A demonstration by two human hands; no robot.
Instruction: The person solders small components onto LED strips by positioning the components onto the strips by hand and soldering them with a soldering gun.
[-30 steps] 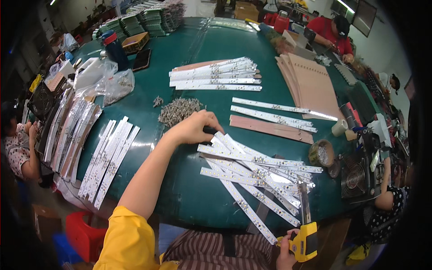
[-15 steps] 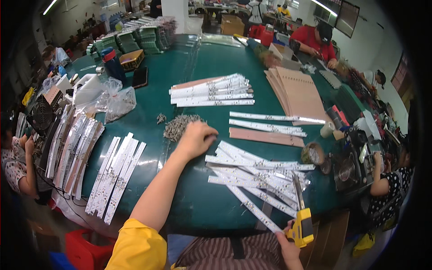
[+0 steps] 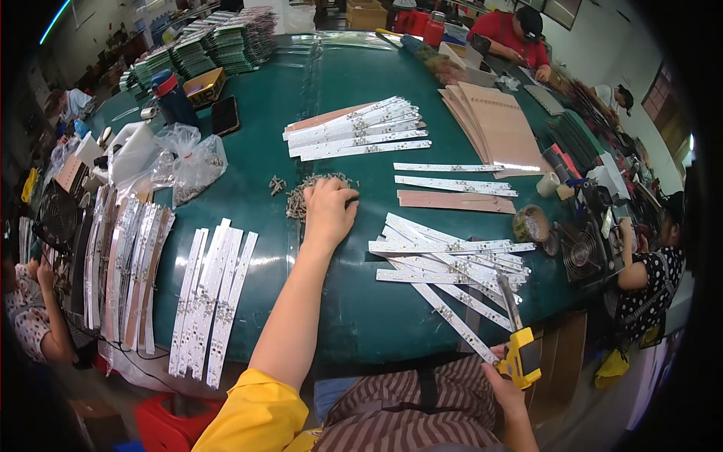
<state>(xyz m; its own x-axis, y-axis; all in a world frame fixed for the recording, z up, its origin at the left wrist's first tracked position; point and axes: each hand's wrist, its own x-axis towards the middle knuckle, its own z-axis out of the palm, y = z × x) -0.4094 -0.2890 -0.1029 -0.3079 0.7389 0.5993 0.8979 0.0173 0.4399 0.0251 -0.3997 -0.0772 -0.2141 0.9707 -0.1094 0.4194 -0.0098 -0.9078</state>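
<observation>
Two grips are in view: the right grip (image 3: 507, 387), nearest, is closed round the yellow tool (image 3: 517, 361), whose tip reaches over the crossed strips (image 3: 452, 247); a careless tilt could scratch or shift them. Farther off, the left grip (image 3: 329, 215) is half curled, and whether it pinches anything I cannot tell. Small parts (image 3: 297, 203) lie beside and beyond its fingers; a hasty pinch could scatter them across the table (image 3: 350, 320).
</observation>
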